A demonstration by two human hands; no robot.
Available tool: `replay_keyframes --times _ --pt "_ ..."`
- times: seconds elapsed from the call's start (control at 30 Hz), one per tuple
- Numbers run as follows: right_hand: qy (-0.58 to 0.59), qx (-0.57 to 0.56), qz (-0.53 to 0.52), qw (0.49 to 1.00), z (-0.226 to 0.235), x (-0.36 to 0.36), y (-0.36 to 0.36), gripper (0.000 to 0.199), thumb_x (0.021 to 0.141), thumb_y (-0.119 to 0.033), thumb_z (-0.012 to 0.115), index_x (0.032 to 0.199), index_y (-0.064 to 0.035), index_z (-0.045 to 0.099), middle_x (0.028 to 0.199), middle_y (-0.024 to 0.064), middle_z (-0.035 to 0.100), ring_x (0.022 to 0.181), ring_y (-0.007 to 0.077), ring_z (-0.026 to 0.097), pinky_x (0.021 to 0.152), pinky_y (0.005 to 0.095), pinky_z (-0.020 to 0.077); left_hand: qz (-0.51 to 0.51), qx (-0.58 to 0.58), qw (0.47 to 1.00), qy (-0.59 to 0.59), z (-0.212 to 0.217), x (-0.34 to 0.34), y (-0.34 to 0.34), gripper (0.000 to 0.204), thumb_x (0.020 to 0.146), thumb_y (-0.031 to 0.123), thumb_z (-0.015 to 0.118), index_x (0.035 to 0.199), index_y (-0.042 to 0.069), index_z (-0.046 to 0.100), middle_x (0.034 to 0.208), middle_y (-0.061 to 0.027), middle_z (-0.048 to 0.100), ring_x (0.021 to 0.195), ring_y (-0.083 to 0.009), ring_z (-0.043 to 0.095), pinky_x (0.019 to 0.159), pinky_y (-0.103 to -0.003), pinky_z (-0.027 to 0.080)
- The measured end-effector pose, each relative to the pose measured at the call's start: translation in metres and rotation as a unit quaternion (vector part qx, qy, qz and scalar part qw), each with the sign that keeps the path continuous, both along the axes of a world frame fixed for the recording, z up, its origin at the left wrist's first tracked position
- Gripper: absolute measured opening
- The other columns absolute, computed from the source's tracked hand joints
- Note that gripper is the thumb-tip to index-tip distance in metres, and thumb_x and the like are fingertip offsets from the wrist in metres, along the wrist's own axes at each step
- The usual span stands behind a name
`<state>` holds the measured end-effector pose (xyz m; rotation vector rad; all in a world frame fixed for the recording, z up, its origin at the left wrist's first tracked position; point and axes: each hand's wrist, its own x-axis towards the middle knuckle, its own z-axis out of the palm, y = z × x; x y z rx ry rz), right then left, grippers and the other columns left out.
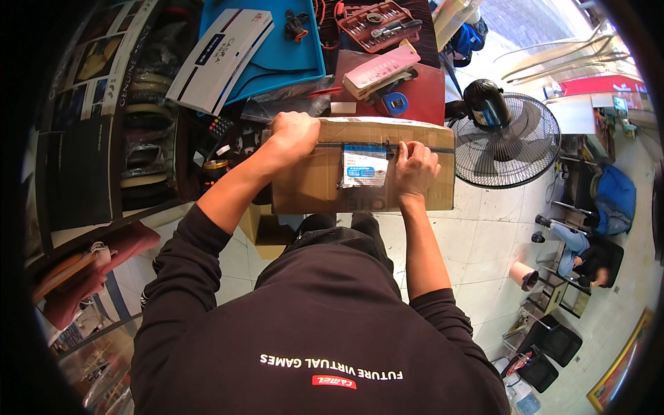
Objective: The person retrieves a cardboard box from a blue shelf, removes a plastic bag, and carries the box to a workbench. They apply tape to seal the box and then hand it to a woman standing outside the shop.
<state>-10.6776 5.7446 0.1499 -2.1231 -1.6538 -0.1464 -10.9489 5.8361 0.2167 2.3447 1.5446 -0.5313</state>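
A brown cardboard box (311, 190) lies in front of me at the table's near edge. A dark strap (443, 149) runs across its upper face. Beside the strap, a clear pouch holds a white and blue label (364, 167). My left hand (296, 133) is closed in a fist at the box's far left corner; whatever it grips is hidden beneath the fingers. Just right of the label, my right hand (416, 166) pinches the dark strap between thumb and fingers, its palm low over the cardboard.
Beyond the box are a blue tape measure (395, 104), a pink box (380, 69), a socket set (380, 24) and a blue tray (297, 55) with a white carton (221, 59) on it. A fan (508, 138) stands right. Packed shelves (145, 124) line the left. Someone sits (588, 263) far right.
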Motion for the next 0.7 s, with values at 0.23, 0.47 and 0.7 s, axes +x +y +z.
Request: replay_keyframes --times 0.23,0.47,0.7 --pt "-0.019 0.018 -0.05 0.998 0.016 0.006 0.001 0.044 0.091 -0.038 0.076 0.12 -0.0071 0.064 0.117 0.0114 0.063 0.107 0.0274 0.062 0.087 0.045 0.051 0.019 0.016 0.999 0.036 0.0 0.017 -0.006 0.023 0.086 0.032 0.075 0.091 0.011 0.081 0.093 -0.0125 0.078 0.087 -0.0288 0.077 0.072 -0.043 0.061" --pt "-0.032 -0.119 0.217 0.968 0.013 -0.049 -0.004 0.077 0.093 -0.049 0.068 0.147 0.003 0.05 0.163 0.022 0.036 0.155 0.0361 0.026 0.126 0.0545 0.0138 0.011 0.019 1.0 0.018 0.001 0.011 -0.007 0.02 0.086 0.023 0.066 0.092 0.012 0.081 0.095 -0.0122 0.079 0.088 -0.0281 0.078 0.073 -0.042 0.062" --pt "-0.09 -0.223 0.238 0.941 -0.007 -0.047 -0.025 0.108 0.09 -0.074 0.052 0.161 0.0018 0.023 0.173 0.0173 0.01 0.16 0.0326 0.006 0.128 0.0495 0.0074 -0.003 0.026 1.0 0.017 -0.001 0.012 -0.006 0.02 0.085 0.021 0.065 0.092 0.011 0.081 0.093 -0.0124 0.079 0.086 -0.0288 0.078 0.071 -0.043 0.062"
